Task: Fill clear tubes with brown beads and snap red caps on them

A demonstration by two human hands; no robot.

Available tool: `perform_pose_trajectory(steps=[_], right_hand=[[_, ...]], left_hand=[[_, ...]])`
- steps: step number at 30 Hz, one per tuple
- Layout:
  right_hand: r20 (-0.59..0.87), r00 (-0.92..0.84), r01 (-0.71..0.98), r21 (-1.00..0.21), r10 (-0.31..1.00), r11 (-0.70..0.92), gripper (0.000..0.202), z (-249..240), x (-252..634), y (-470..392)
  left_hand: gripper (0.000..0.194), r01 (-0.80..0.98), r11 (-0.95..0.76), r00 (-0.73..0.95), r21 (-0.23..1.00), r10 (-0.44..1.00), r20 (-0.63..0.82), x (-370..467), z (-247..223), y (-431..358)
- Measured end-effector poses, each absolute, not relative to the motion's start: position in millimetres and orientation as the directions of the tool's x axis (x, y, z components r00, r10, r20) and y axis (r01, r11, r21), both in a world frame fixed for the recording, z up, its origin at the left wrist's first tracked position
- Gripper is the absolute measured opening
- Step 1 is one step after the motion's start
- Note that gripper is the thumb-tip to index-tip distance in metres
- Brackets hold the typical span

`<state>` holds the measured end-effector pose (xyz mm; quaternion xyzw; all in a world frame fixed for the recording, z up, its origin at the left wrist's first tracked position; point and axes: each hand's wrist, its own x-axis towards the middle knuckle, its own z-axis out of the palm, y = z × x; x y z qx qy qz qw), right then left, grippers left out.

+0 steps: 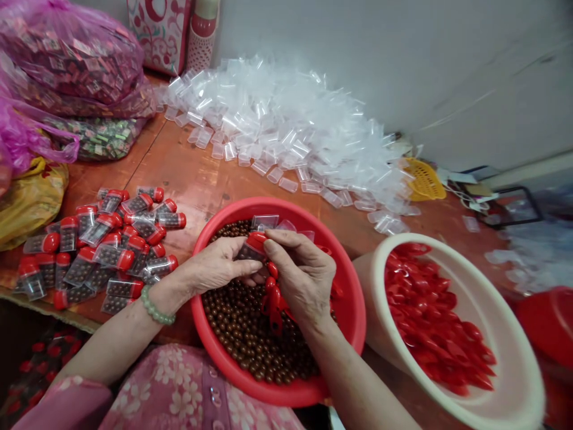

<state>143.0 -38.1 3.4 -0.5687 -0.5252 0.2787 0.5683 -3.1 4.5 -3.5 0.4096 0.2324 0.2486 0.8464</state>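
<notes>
Over the red basin point(353, 334), my left hand point(224, 263) pinches a small clear container point(249, 251) filled with brown balls. The fingers of my right hand point(304, 269) grip the red cap point(256, 239) at that container's top. More red caps point(274, 301) hang below my right palm, and some seem tucked within that hand. Beneath both hands the basin holds many brown balls point(250, 346). A few empty clear containers point(266, 221) lie at the basin's far side.
Left of the basin lies a pile of filled, red-capped containers point(111, 257). Empty clear containers point(286, 125) are heaped at the back. To the right stands a cream tub point(514, 358) of red caps. Purple bags point(71, 65) and a yellow basket point(425, 179) sit farther out.
</notes>
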Motion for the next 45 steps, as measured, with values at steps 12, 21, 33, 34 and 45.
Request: perform_pose_trajectory(steps=[12, 21, 33, 34, 45], right_hand=[[0.514, -0.232, 0.774, -0.416, 0.826, 0.476, 0.085, -10, 148, -34], [0.6, -0.272, 0.833, -0.245, 0.753, 0.496, 0.072, 1, 142, -34], [0.623, -0.242, 0.783, -0.327, 0.744, 0.529, 0.071, -2, 140, -35], [0.604, -0.216, 0.777, -0.37, 0.767, 0.509, 0.071, -3, 141, -35], [0.655, -0.021, 0.621, -0.583, 0.755, 0.523, 0.08, -20, 152, -28]], left_hand=[[0.028, -0.388, 0.742, 0.81, 0.547, 0.558, -0.181, -6, -11, 12], [0.035, -0.381, 0.744, 0.791, 0.549, 0.569, -0.223, -6, -12, 11], [0.046, -0.372, 0.748, 0.768, 0.549, 0.581, -0.271, 0, -14, 13], [0.048, -0.371, 0.745, 0.771, 0.554, 0.58, -0.263, -1, -15, 14], [0.061, -0.345, 0.653, 0.745, 0.674, 0.627, -0.227, -4, -13, 13]])
